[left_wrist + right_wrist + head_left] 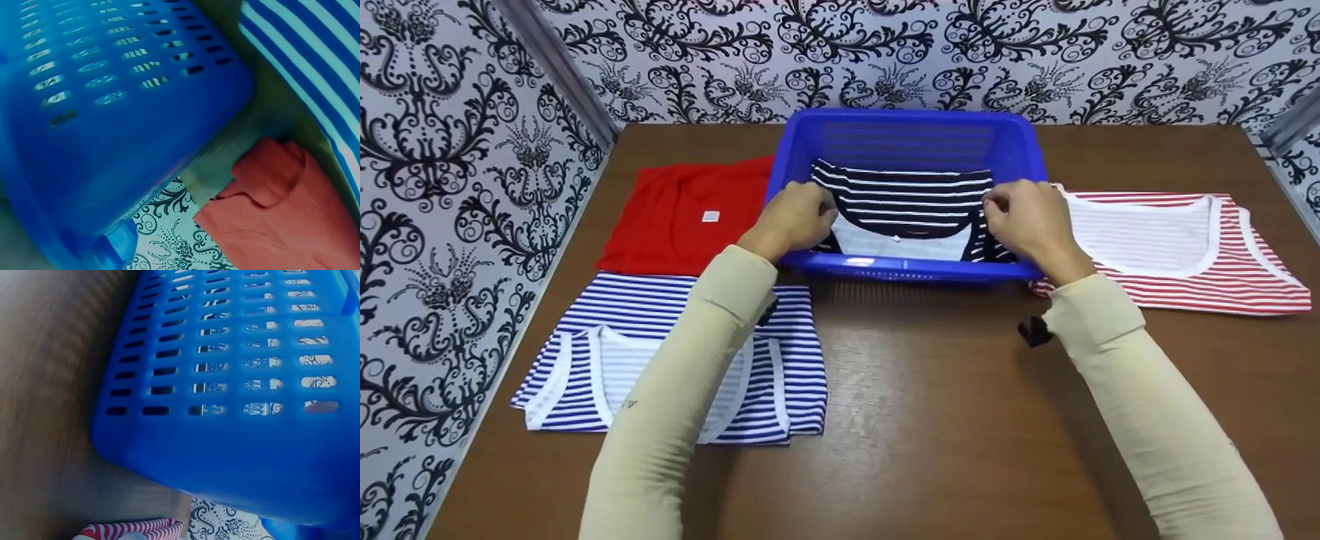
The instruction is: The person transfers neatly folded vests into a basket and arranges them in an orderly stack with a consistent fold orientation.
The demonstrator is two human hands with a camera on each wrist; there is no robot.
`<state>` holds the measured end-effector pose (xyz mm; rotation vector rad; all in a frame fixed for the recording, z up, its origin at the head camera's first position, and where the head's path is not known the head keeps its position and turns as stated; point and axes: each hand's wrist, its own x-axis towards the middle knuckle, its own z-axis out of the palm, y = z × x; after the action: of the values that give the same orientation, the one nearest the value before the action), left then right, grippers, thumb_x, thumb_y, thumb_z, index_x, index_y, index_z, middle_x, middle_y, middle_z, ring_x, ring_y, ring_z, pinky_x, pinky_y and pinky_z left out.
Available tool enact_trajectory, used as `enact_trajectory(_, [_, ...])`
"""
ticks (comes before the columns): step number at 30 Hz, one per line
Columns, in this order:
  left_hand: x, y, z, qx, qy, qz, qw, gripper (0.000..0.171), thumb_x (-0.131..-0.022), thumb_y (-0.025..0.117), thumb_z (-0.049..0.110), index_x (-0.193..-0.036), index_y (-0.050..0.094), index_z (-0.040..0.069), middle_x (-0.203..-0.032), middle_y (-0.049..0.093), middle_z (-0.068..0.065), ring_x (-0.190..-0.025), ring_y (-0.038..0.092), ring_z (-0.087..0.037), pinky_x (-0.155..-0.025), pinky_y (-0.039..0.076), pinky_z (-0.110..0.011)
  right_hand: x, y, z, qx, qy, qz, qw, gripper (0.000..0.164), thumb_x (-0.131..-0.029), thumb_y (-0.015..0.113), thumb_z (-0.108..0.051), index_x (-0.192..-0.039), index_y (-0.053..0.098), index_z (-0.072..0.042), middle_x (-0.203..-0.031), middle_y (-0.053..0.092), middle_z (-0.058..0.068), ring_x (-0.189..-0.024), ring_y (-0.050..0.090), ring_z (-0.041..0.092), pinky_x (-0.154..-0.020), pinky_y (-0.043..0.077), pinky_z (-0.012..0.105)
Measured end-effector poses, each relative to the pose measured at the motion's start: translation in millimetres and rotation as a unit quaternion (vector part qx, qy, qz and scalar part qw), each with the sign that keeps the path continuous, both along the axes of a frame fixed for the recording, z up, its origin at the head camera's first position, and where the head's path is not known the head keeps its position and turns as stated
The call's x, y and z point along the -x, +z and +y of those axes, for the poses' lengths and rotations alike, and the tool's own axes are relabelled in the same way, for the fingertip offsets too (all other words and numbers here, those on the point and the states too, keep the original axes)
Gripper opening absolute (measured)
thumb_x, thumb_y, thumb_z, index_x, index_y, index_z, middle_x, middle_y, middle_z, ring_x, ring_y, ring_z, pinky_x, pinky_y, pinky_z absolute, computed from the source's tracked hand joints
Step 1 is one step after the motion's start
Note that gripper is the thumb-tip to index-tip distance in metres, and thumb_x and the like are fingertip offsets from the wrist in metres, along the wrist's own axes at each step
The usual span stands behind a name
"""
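A blue plastic basket [911, 120] stands at the back middle of the table in the head view. Inside it lies a black-and-white striped tank top [907, 199] with a pale inner side showing at its scooped neckline. My left hand [801, 215] pinches its left side over the basket's front left. At the opposite side, my right hand [1030, 223] pinches the top's right edge with curled fingers. The fingertips are partly hidden. Both wrist views show the slotted basket wall [129, 135] from outside, without the hands.
Left of the basket lies a folded red garment [660, 217]. In front of that is a blue-and-white striped tank top [802, 360]. A red-and-white striped tank top [1192, 292] lies to the right. Patterned wallpaper [885, 60] backs the brown table [922, 420].
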<state>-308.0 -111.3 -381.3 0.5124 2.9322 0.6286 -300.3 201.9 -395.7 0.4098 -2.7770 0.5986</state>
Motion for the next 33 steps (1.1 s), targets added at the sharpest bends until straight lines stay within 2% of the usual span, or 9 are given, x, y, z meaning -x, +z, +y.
enact_trajectory(4, [-2.2,5.7,-8,-0.072,0.002,-0.011,0.9973,0.025,-0.098,0.054,0.013,-0.111,0.073,0.002,-0.101,0.070,-0.011,-0.089,0.061,-0.025,-0.085,0.052,-0.037,1.8,1.6,-2,-0.001,0.009,-0.008,1.000,0.024,-0.089,0.056,-0.013,-0.094,0.077,-0.003,-0.090,0.074,0.018,-0.086,0.067,0.046,-0.072,0.049,0.058])
enact_trajectory(7, [-6.2,11.7,-13,-0.105,0.002,-0.001,0.9945,0.023,-0.098,0.056,0.013,-0.109,0.074,0.004,-0.097,0.069,-0.010,-0.086,0.059,-0.022,-0.081,0.050,-0.033,1.2,4.8,-2,0.016,0.013,-0.011,1.000,0.024,-0.089,0.056,-0.011,-0.094,0.077,-0.003,-0.089,0.074,0.019,-0.086,0.068,0.046,-0.073,0.049,0.058])
enact_trajectory(10, [-11.9,17.8,-19,-0.130,0.006,0.008,0.9915,0.021,-0.098,0.058,0.014,-0.108,0.074,0.005,-0.092,0.068,-0.009,-0.079,0.057,-0.021,-0.074,0.048,-0.031,-1.2,9.7,-2,0.060,0.010,-0.024,0.998,0.022,-0.090,0.058,-0.010,-0.097,0.077,-0.001,-0.092,0.074,0.019,-0.085,0.068,0.041,-0.077,0.050,0.054])
enact_trajectory(12, [-16.9,22.3,-24,-0.140,0.012,0.012,0.9900,0.021,-0.098,0.058,0.015,-0.108,0.074,0.005,-0.094,0.068,-0.008,-0.081,0.057,-0.020,-0.076,0.047,-0.032,-3.4,13.3,-5,0.092,0.005,-0.035,0.995,0.021,-0.090,0.060,-0.010,-0.098,0.078,-0.002,-0.092,0.075,0.017,-0.084,0.068,0.034,-0.075,0.052,0.045])
enact_trajectory(15, [-25.3,27.8,-33,-0.159,0.024,0.009,0.9870,0.022,-0.098,0.059,0.016,-0.112,0.073,0.005,-0.101,0.070,-0.010,-0.088,0.060,-0.022,-0.084,0.049,-0.035,-9.6,20.7,-11,0.140,0.007,-0.059,0.988,0.020,-0.091,0.062,-0.012,-0.099,0.078,-0.003,-0.092,0.075,0.015,-0.075,0.067,0.014,-0.070,0.050,0.025])
enact_trajectory(18, [-34.2,30.2,-43,-0.176,0.034,0.010,0.9838,0.022,-0.098,0.060,0.016,-0.111,0.073,0.004,-0.106,0.071,-0.010,-0.097,0.062,-0.022,-0.092,0.049,-0.038,-17.1,27.8,-19,0.172,0.032,-0.087,0.981,0.019,-0.093,0.062,-0.012,-0.101,0.077,-0.002,-0.091,0.075,0.016,-0.069,0.064,0.002,-0.063,0.048,0.012])
enact_trajectory(24, [-53.5,28.5,-67,-0.181,0.031,0.021,0.9828,0.021,-0.098,0.060,0.015,-0.110,0.073,0.004,-0.106,0.072,-0.010,-0.103,0.065,-0.024,-0.096,0.049,-0.041,-32.2,32.2,-30,0.209,0.064,-0.137,0.966,0.019,-0.094,0.064,-0.012,-0.105,0.075,-0.001,-0.092,0.074,0.016,-0.068,0.068,0.011,-0.060,0.054,0.018])
enact_trajectory(26, [-60.1,28.1,-74,-0.175,0.031,0.028,0.9837,0.022,-0.098,0.060,0.016,-0.111,0.073,0.004,-0.108,0.072,-0.009,-0.106,0.065,-0.025,-0.098,0.048,-0.042,-37.2,31.9,-32,0.218,0.073,-0.143,0.963,0.019,-0.094,0.065,-0.013,-0.105,0.074,-0.001,-0.092,0.074,0.016,-0.066,0.068,0.009,-0.061,0.055,0.021])
enact_trajectory(33, [-81.4,27.0,-97,-0.172,0.050,0.023,0.9836,0.023,-0.098,0.061,0.017,-0.114,0.072,0.005,-0.114,0.071,-0.009,-0.110,0.064,-0.025,-0.099,0.049,-0.044,-50.1,32.7,-37,0.248,0.125,-0.182,0.943,0.020,-0.095,0.065,-0.015,-0.106,0.072,0.001,-0.090,0.072,0.015,-0.063,0.069,0.015,-0.058,0.058,0.030])
